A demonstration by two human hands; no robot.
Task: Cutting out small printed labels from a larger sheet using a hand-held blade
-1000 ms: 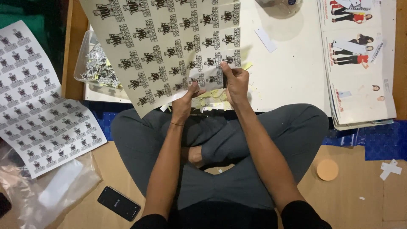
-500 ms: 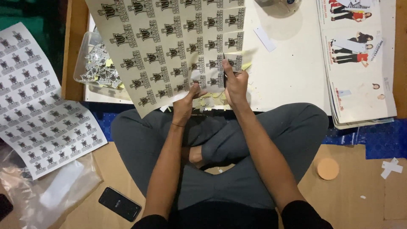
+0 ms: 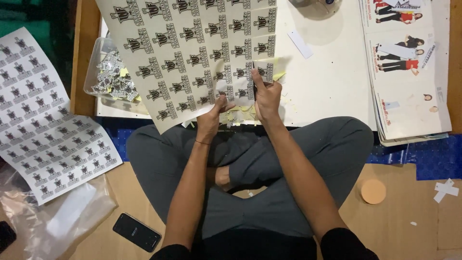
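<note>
Home craft corner; sticker sheets (image 3: 192,53), floor-level table (image 3: 332,82), cardboard floor (image 3: 399,226).

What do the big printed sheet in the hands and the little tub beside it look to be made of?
The cream printed sheet looks like thin matte paper or sticker stock: it bends in the hands. The small see-through tub seems clear glossy plastic; cut pieces show through its wall.

The person wears grey trousers (image 3: 288,159) of smooth, plain cloth, filling the middle of the frame, with soft folds at the knees. At the lower edge of the frame a black top shows, its short black sleeves (image 3: 344,243) ending above the elbows, so both forearms are bare. A thin dark band (image 3: 202,142) circles the left wrist. The left hand (image 3: 211,118) and right hand (image 3: 267,96) are bare, ungloved.
</note>
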